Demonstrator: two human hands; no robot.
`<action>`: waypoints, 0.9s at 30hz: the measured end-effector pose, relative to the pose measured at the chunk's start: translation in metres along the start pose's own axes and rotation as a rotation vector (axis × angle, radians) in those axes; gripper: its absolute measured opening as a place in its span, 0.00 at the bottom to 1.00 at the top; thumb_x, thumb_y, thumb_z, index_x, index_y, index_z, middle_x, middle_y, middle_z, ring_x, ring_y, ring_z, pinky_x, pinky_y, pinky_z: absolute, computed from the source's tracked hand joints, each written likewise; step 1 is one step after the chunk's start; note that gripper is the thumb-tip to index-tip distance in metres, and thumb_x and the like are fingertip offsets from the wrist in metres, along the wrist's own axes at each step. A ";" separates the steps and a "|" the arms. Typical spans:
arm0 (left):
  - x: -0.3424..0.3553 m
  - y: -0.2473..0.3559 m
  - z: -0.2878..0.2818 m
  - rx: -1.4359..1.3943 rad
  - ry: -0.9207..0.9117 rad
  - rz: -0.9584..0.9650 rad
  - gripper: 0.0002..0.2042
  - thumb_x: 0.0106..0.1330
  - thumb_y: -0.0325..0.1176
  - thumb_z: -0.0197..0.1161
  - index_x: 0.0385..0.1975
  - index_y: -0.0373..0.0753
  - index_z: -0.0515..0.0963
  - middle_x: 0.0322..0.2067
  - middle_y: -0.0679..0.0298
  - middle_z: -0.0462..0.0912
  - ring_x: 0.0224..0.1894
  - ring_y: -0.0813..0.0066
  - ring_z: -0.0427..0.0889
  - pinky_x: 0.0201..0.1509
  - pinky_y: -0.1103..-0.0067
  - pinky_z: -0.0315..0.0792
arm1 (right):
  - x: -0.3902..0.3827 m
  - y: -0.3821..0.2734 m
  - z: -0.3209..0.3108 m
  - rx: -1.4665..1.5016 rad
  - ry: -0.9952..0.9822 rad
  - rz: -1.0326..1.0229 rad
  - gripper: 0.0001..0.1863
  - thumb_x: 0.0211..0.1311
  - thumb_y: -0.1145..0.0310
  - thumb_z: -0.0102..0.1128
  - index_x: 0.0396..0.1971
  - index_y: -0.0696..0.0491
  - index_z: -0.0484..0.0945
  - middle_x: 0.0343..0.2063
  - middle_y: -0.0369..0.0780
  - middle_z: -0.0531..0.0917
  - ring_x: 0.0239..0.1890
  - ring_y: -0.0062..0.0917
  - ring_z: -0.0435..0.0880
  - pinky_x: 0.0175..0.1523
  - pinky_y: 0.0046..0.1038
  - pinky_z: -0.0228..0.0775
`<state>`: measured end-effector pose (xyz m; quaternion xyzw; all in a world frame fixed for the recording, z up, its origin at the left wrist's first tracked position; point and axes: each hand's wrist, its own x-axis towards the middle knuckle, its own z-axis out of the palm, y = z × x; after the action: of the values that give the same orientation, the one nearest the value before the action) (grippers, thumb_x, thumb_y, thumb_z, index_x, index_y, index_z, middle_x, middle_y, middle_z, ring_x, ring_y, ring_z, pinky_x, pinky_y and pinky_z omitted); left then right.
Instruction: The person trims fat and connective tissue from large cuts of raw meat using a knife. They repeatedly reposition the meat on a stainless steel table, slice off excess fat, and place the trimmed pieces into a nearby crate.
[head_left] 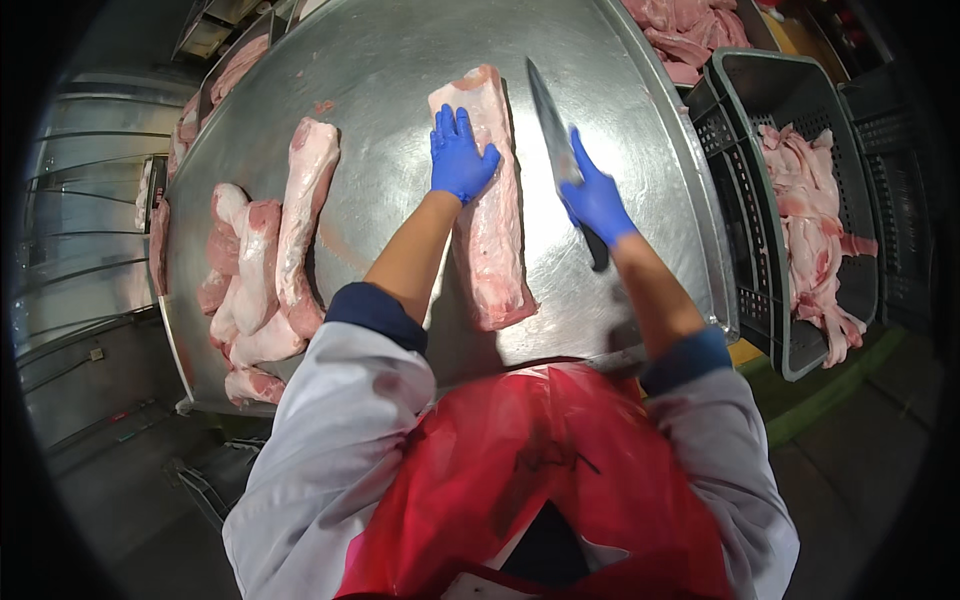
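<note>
A long slab of pale pink meat (490, 255) lies lengthwise on the steel table (400, 45) in front of me. My left hand (464, 160), in a blue glove, rests flat on its far half with the fingers spread. To the right of the slab, my right hand (598, 203), also blue-gloved, is closed around a knife (549, 115). The long blade points away from me and slightly left, apart from the meat; the black handle end sticks out below the palm. Some fingers of this hand are hidden or slightly blurred.
Several more meat pieces (258, 265) are heaped at the table's left side, beside a long strip (308, 180). A grey perforated crate (735, 160) with pale trimmings (800, 215) stands off the right edge. More meat (690, 30) sits in a container at the far right.
</note>
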<state>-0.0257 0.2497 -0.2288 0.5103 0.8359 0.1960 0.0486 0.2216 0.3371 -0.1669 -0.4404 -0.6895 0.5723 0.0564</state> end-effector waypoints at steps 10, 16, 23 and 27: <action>0.000 0.011 0.004 -0.029 0.034 0.071 0.39 0.61 0.44 0.57 0.72 0.32 0.57 0.74 0.37 0.47 0.76 0.36 0.43 0.79 0.54 0.39 | 0.142 -0.061 0.035 -0.311 0.065 -0.156 0.46 0.58 0.70 0.51 0.77 0.44 0.44 0.45 0.60 0.83 0.48 0.52 0.85 0.55 0.44 0.77; 0.005 0.015 0.005 -0.068 0.038 0.076 0.39 0.62 0.45 0.57 0.73 0.33 0.56 0.74 0.38 0.48 0.76 0.36 0.43 0.79 0.54 0.40 | 0.132 -0.068 0.020 -0.358 -0.018 -0.159 0.42 0.63 0.68 0.49 0.77 0.44 0.46 0.43 0.61 0.83 0.43 0.51 0.86 0.50 0.45 0.77; 0.001 0.004 0.008 -0.052 0.069 0.080 0.40 0.62 0.45 0.58 0.73 0.33 0.56 0.74 0.39 0.47 0.77 0.38 0.43 0.78 0.54 0.40 | 0.095 -0.040 0.030 -0.376 -0.112 -0.187 0.43 0.63 0.70 0.50 0.77 0.44 0.45 0.43 0.60 0.83 0.41 0.49 0.87 0.50 0.42 0.77; 0.013 0.013 0.010 -0.055 0.090 0.054 0.39 0.63 0.45 0.57 0.73 0.33 0.57 0.75 0.40 0.46 0.77 0.39 0.44 0.78 0.52 0.40 | 0.144 -0.047 0.035 -0.407 -0.053 -0.246 0.44 0.62 0.71 0.50 0.78 0.43 0.44 0.39 0.59 0.84 0.38 0.48 0.86 0.48 0.41 0.78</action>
<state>-0.0184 0.2694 -0.2320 0.5218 0.8176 0.2427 0.0196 0.0887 0.4101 -0.2010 -0.3405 -0.8401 0.4218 0.0176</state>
